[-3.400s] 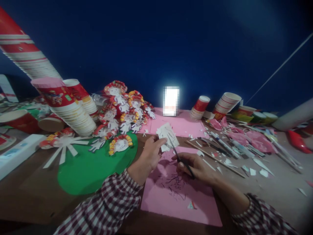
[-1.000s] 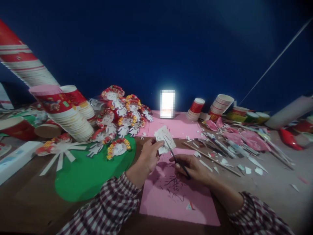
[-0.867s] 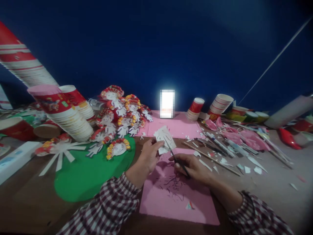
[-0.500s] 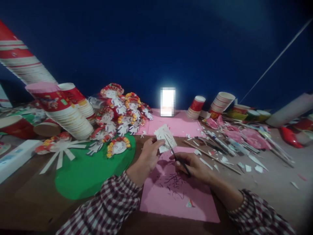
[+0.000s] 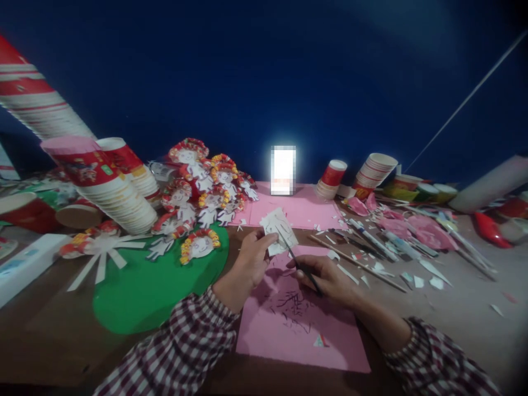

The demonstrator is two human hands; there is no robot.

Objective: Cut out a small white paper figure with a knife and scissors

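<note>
My left hand (image 5: 253,256) pinches a small white piece of paper (image 5: 274,224) with dark drawn lines, thumb on top and fingers behind. In my right hand (image 5: 324,275) are slim, dark-handled scissors (image 5: 304,269); their narrow blades point up and left across the paper's lower right part. The handle loops are mostly hidden by my fingers. Under both hands lies a pink sheet (image 5: 268,344), strewn with thin dark strips or marks and one small colored scrap (image 5: 320,341).
Paper figures with red and yellow wreaths (image 5: 200,246) crowd a green sheet (image 5: 136,302) at left. Leaning cup stacks (image 5: 111,187) stand behind. A bright, blurred-out screen (image 5: 282,170) stands ahead. Pens (image 5: 373,242), a wooden stick (image 5: 358,264) and paper scraps (image 5: 436,283) cover the right side.
Little differs: both hands keep their grips and places. The white paper and the scissors are shifted very slightly, and the whole view sits a touch higher.
</note>
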